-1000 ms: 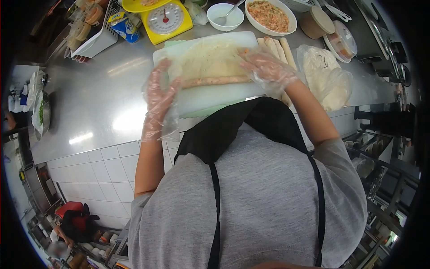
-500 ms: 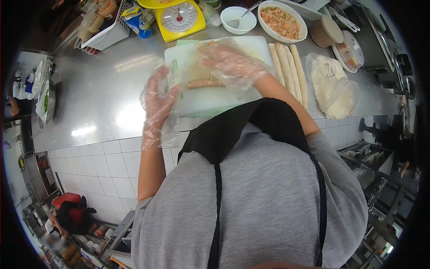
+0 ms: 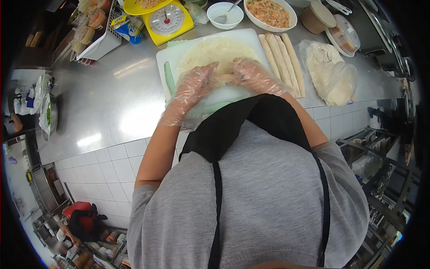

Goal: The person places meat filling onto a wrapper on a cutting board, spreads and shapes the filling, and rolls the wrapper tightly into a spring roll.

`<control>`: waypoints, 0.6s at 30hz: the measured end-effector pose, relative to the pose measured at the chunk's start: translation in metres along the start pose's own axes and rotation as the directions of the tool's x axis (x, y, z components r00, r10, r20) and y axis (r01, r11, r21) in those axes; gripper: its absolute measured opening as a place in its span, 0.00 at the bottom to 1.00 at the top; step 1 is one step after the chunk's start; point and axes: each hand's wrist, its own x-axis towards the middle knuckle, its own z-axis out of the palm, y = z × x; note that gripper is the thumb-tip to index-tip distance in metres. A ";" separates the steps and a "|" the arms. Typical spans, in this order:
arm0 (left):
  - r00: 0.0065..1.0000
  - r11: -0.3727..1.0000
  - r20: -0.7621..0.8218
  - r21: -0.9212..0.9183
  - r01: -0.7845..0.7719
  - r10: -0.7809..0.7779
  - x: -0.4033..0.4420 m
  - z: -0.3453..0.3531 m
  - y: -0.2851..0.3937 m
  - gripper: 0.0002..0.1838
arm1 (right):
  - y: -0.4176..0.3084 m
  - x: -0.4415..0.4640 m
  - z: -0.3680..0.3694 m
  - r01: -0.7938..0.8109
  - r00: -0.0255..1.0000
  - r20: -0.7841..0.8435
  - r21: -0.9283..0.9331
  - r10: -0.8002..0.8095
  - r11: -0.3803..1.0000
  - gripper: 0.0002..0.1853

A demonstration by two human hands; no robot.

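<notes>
A thin pale round wrapper [image 3: 219, 47] lies on the white cutting board [image 3: 163, 67]. Along its near edge runs a strip of filling [image 3: 222, 80], now partly wrapped. My left hand [image 3: 196, 85], in a clear plastic glove, closes on the left end of this roll. At the right end my right hand [image 3: 254, 75], gloved too, has its fingers curled over the wrapper edge. Both hands hide the roll's ends. Several finished long pale rolls [image 3: 286, 58] lie side by side to the right of the board.
Behind the board stand a yellow scale [image 3: 165, 20], a white bowl with a spoon [image 3: 225, 17] and a bowl of orange filling [image 3: 271, 14]. A bag of pale wrappers [image 3: 329, 74] lies at the right. Another person [image 3: 80, 222] is at the far lower left.
My right hand has swept over the wrapper and come back to the near edge. My left hand has moved right onto the board. Both have closed on the wrapper edge.
</notes>
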 end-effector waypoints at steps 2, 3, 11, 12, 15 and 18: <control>0.999 0.999 -0.018 0.013 0.029 -0.029 -0.006 -0.002 -0.005 0.29 | 0.012 -0.014 -0.006 0.074 0.997 0.001 -0.144 -0.075 0.987 0.11; 1.000 1.000 -0.015 0.013 0.027 -0.027 -0.011 -0.003 -0.009 0.29 | 0.013 -0.022 -0.011 0.063 0.995 -0.064 -0.202 -0.077 0.977 0.11; 0.961 0.775 -0.001 -0.592 0.222 -0.276 -0.025 -0.004 -0.053 0.25 | 0.022 -0.031 -0.025 -0.045 0.986 -0.162 0.025 0.048 0.999 0.10; 0.958 0.606 0.019 -0.771 0.197 -0.286 -0.024 -0.001 -0.059 0.24 | 0.022 -0.029 -0.028 -0.073 0.986 -0.143 0.068 0.082 0.995 0.10; 0.903 0.732 0.083 -0.558 0.392 -0.421 -0.013 -0.028 -0.034 0.25 | 0.020 -0.021 -0.036 -0.094 0.987 -0.116 0.135 0.110 0.986 0.10; 0.942 0.739 -0.028 -0.628 0.244 -0.334 -0.013 -0.017 -0.042 0.25 | 0.023 -0.017 -0.035 -0.060 0.986 -0.144 0.156 0.083 0.986 0.11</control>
